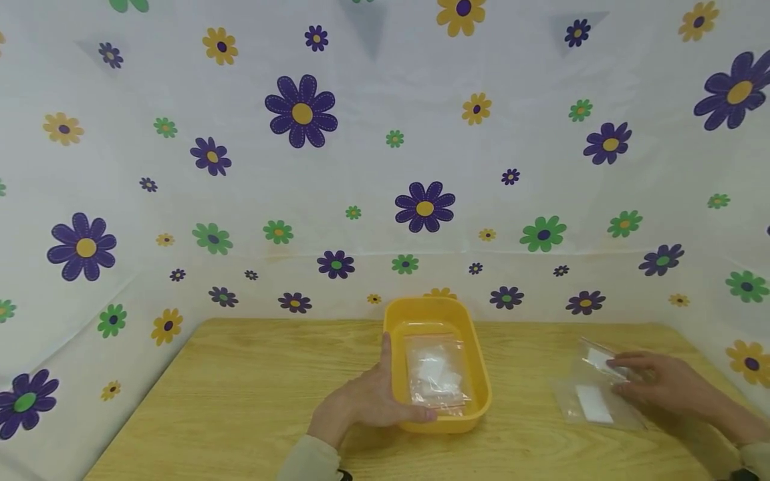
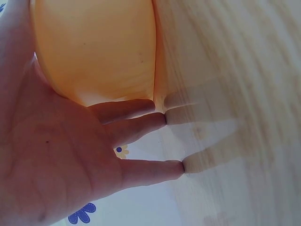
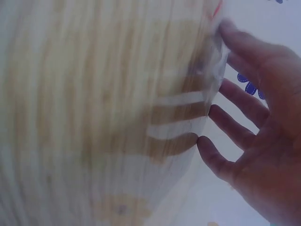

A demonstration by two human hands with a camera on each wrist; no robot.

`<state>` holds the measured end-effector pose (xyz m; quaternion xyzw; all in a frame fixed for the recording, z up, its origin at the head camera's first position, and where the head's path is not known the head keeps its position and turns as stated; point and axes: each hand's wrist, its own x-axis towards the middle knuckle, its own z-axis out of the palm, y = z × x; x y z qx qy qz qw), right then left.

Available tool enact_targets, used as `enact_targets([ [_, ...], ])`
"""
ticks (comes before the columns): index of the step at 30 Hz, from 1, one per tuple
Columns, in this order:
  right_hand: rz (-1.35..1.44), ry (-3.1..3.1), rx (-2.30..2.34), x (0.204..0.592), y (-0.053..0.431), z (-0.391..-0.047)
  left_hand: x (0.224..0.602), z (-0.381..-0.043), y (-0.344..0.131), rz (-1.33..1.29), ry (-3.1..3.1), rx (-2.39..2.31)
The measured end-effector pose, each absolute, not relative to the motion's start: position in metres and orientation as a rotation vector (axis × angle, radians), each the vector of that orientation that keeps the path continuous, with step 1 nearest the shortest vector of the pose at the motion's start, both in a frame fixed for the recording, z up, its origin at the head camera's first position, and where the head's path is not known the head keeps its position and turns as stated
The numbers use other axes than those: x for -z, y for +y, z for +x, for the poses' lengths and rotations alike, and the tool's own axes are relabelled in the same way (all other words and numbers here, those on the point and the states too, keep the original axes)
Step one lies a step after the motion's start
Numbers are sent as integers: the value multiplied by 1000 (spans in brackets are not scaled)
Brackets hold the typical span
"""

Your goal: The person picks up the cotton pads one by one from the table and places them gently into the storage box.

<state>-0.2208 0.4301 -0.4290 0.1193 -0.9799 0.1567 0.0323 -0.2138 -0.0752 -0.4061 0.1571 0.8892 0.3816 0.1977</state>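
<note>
- Left hand (image 1: 367, 399), fingers spread, touches the yellow tub (image 1: 483, 387), maybe to keep it still.
- Clear bags (image 1: 436, 374) lie inside.
- Right hand (image 1: 668, 385) touches more clear plastic (image 1: 594, 404) on the desk (image 1: 517, 447); I can't tell if it pinches.

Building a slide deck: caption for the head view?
Left hand against a yellow tray holding bagged white pieces; right hand at more bagged pieces on the wood-grain table.

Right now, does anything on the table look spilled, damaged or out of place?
Nothing stands out: I see no spill or damage. The clear plastic packaging with white pieces lies outside the yellow rectangular plastic tub, but the right hand is touching it.
</note>
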Motion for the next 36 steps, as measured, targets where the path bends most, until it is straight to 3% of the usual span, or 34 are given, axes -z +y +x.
enact_targets([
  [21, 187, -3046, -571, 427, 429, -227, 405, -213, -76, 446, 2469, -1111],
  [36, 308, -2992, -511, 430, 429, -231, 403, -213, -75, 428, 2467, -1082],
])
